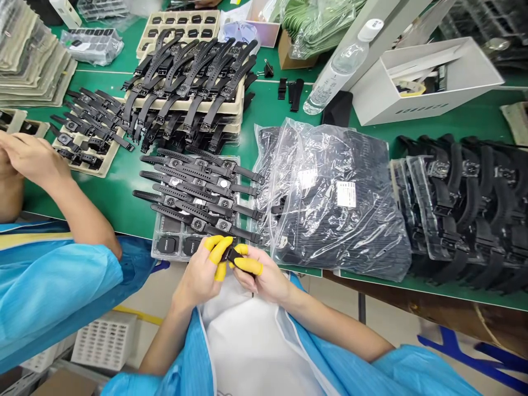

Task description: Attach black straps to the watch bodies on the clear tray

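Note:
Both my hands meet in front of my chest, just off the table's front edge, with yellow covers on several fingertips. My left hand (pixel 205 269) is closed on one side of a black smartwatch (pixel 230 253). Pinched by my right hand (pixel 264 273) is the watch's strap end; my fingers hide much of the watch. Just beyond my hands lies a clear plastic tray (pixel 155 242) with rows of strapped watches (pixel 199 190) across it. Two black watch bodies without visible straps (pixel 167 244) sit in its front pockets.
A clear bag of black straps (pixel 330 203) lies right of the tray. Stacked watch trays (pixel 237 107) stand behind; more watches (pixel 470 170) are far right. A bottle (pixel 342 66) leans near a white box (pixel 429 82). A co-worker's hand (pixel 37 159) is at left.

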Demonstrator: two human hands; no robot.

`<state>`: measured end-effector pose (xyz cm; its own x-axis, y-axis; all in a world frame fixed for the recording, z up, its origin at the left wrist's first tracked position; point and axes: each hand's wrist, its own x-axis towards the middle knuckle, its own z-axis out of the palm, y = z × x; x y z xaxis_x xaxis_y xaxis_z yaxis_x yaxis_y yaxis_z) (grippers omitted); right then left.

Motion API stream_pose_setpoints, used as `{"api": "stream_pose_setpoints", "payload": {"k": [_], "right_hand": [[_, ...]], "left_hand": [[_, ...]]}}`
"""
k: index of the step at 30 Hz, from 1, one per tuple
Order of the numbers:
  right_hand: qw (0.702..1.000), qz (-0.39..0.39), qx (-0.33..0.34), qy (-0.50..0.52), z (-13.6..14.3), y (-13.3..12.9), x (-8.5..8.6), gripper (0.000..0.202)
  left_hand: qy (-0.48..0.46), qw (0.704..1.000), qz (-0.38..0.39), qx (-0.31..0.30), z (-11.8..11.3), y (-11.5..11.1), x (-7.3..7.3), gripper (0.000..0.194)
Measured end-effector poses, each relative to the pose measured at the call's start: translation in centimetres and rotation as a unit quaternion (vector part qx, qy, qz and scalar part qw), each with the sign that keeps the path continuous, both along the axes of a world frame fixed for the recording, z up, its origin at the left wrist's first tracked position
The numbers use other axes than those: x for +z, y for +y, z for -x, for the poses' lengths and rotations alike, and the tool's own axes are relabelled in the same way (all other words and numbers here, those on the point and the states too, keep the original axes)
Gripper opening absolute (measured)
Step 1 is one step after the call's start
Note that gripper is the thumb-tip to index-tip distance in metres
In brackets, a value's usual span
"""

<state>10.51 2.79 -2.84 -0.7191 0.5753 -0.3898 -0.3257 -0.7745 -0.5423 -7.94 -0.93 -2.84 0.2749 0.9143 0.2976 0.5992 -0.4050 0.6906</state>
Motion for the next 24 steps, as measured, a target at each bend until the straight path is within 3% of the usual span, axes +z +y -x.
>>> {"api": "stream_pose_setpoints", "payload": {"k": [3, 10, 17, 20, 24], "right_hand": [[1.000, -0.006, 0.005, -0.017, -0.1, 0.1, 0.2, 0.032], [0.999, -0.018, 0.016, -0.042, -0.4, 0.4, 0.5, 0.032], [0.993, -0.093, 0.044, -0.060, -0.6, 0.3, 0.0, 0.039], [0.992, -0.103, 0.028, -0.061, -0.6, 0.5, 0.1, 0.041], [0.992, -0.098, 0.033, -0.072, -0.4, 0.9, 0.4, 0.043]], "left_hand": [[-0.006, 0.999, 0.024, -0.035, 0.2, 0.2, 0.7, 0.054], [0.085, 0.996, 0.000, -0.012, 0.0, 0.4, 1.1, 0.049], [-0.058, 0.996, 0.048, -0.048, 0.7, 0.0, 0.5, 0.048], [-0.114, 0.990, 0.076, 0.015, 0.8, -0.4, -0.5, 0.046], [-0.221, 0.966, 0.054, 0.122, -0.3, -0.7, -1.8, 0.020]]}}
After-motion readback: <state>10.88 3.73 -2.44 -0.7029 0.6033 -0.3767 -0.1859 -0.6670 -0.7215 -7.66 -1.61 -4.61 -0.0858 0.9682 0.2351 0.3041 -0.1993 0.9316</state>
